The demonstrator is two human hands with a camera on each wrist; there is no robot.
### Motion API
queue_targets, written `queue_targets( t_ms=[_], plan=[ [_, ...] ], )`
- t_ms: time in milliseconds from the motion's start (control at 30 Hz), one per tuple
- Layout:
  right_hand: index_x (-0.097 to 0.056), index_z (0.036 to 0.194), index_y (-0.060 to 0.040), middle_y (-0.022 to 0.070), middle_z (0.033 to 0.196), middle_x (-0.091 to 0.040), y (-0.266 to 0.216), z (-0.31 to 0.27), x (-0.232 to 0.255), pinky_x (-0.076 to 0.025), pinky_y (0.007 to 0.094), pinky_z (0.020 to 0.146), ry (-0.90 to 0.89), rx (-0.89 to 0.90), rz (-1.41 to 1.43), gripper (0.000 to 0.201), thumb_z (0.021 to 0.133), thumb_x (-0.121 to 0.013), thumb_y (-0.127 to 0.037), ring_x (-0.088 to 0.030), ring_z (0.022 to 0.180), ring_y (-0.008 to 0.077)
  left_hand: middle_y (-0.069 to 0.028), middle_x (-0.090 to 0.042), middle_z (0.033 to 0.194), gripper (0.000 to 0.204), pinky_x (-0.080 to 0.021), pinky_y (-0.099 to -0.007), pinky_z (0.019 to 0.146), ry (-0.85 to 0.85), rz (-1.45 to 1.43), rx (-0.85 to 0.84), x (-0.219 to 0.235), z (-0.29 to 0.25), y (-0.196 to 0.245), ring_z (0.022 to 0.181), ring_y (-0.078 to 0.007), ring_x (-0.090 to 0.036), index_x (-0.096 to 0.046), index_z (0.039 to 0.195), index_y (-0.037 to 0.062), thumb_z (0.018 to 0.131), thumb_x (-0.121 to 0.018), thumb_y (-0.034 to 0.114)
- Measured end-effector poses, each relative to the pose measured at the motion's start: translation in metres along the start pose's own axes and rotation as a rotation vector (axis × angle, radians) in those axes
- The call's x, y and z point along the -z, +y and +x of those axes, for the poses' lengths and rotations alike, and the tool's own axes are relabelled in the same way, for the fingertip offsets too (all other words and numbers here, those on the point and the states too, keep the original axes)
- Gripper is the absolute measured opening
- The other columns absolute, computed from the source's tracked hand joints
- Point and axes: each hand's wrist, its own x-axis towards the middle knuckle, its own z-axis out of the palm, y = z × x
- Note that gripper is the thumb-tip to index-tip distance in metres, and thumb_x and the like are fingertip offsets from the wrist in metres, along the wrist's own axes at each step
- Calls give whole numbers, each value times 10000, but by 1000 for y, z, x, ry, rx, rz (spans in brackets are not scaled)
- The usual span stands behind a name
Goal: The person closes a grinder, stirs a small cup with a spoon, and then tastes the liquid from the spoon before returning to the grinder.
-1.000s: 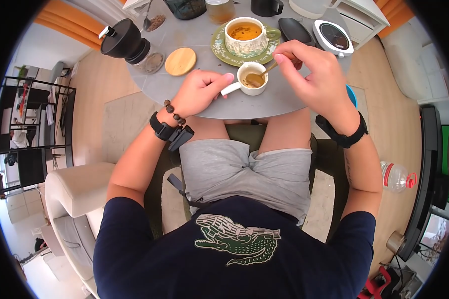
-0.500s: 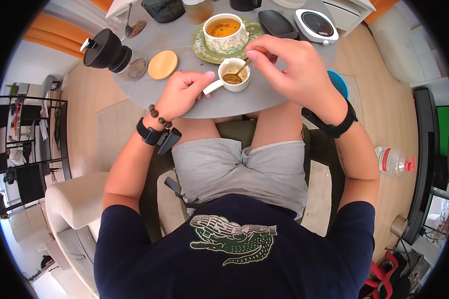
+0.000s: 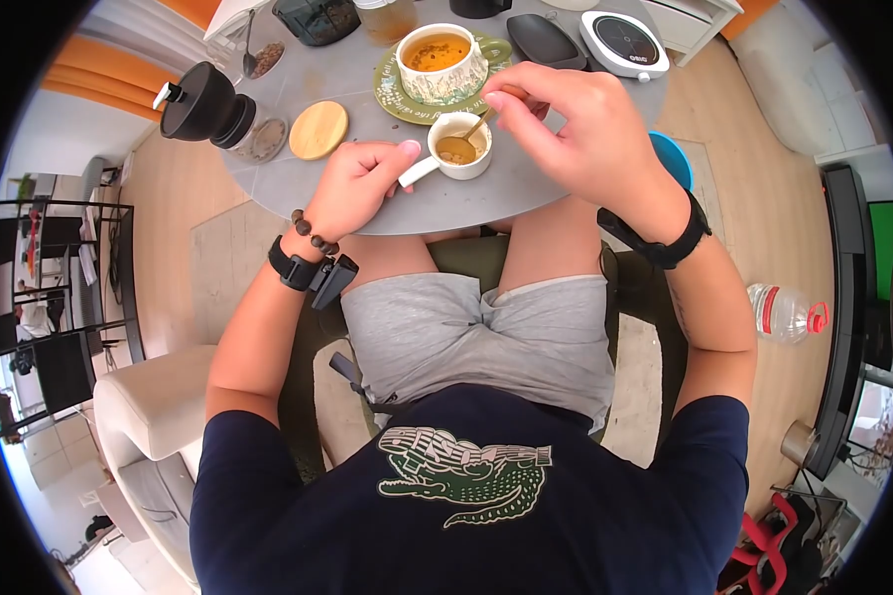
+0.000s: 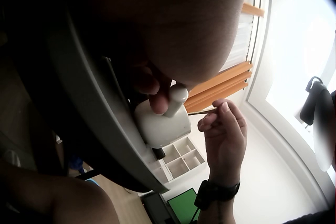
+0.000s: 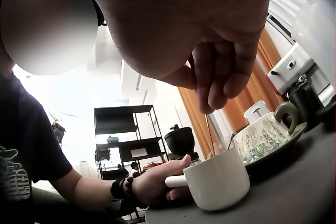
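Observation:
A small white cup (image 3: 466,170) with a straight side handle stands near the table's front edge. My left hand (image 3: 355,186) grips that handle, thumb above and fingers below, as the right wrist view shows. My right hand (image 3: 577,124) pinches the thin stem of a gold-coloured spoon (image 3: 456,150) between thumb and fingertips. The spoon's bowl is down inside the cup, among brownish residue on the inner wall. In the left wrist view the cup (image 4: 163,127) is seen from its handle side, with the right hand (image 4: 227,140) beyond.
Behind the cup, a floral mug (image 3: 445,85) of amber liquid sits on a green saucer (image 3: 397,97). A round wooden lid (image 3: 318,130) and a coffee grinder (image 3: 208,111) are at left. At back right are a black tray (image 3: 544,42) and a white scale (image 3: 623,42).
The head view has shifted, so the table appears further left. My right hand has moved the spoon slightly about inside the cup. The left hand keeps its grip on the handle.

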Motion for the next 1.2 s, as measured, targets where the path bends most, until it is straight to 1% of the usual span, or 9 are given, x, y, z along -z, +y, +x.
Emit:
queue_targets(
  t_ms=[67,200,300,367,467,767,1000,1067,1200],
  plan=[
    [-765,1007,-45,147,755,-726,3,1,-4,-568,393,600,129,80,-52,91,988,-733,-128,-737,657,315,1,-709,756,526,-438,-264,638,-6,5,0,0,0,0,675,-61,-525,-764,829,18,1168,-608,389],
    [-771,1021,-45,149,767,-733,1,-1,2,-566,390,603,101,28,-88,100,991,-732,-133,-735,657,317,1,-713,757,524,-441,-262,639,0,4,-5,-2,-1,4,678,-62,-528,-768,837,18,1169,-606,390],
    [-770,1038,-41,149,774,-739,1,-1,-1,-563,392,603,48,-39,5,109,1000,-727,-134,-733,654,310,25,-608,638,552,-375,-274,557,72,-47,-40,-7,-2,3,608,-46,-466,-778,810,12,1141,-651,436],
    [-759,1065,8,103,831,-778,0,-1,-1,-584,301,652,23,-54,-5,91,1027,-723,-66,-759,682,189,31,-579,631,563,-374,-278,559,58,-48,-40,-6,-2,3,610,-53,-453,-780,813,11,1140,-650,450],
    [-766,1044,-33,143,770,-735,-1,1,-3,-561,380,606,123,-43,-9,116,1017,-712,-132,-738,651,291,36,-551,624,574,-371,-282,560,58,-48,-47,-6,-2,3,608,-59,-440,-775,806,12,1139,-648,462],
    [-772,1065,-24,127,775,-746,-1,-1,-8,-555,346,609,119,-213,137,122,1024,-715,-124,-699,623,272,37,-547,616,571,-368,-280,559,63,-58,-41,-7,-2,4,602,-57,-442,-778,795,18,1135,-656,460],
    [-768,1079,-27,138,779,-746,2,0,1,-554,362,605,128,-1,-48,122,1025,-719,-125,-730,641,288,37,-549,612,569,-367,-277,556,55,-67,-32,-6,-2,6,597,-54,-443,-779,793,18,1134,-660,457],
    [-761,1121,10,92,829,-788,1,-2,2,-564,274,655,29,-35,-144,136,1056,-719,-102,-753,712,143,36,-550,611,570,-366,-278,553,52,-54,-21,-6,-2,7,596,-54,-445,-782,795,18,1134,-659,460],
    [-751,1119,7,75,828,-788,2,-2,-4,-561,271,652,21,-187,-49,140,1072,-701,-115,-754,729,125,35,-550,610,573,-368,-278,552,57,-49,-20,-4,-2,4,595,-54,-447,-784,797,18,1134,-658,463]
  ],
)
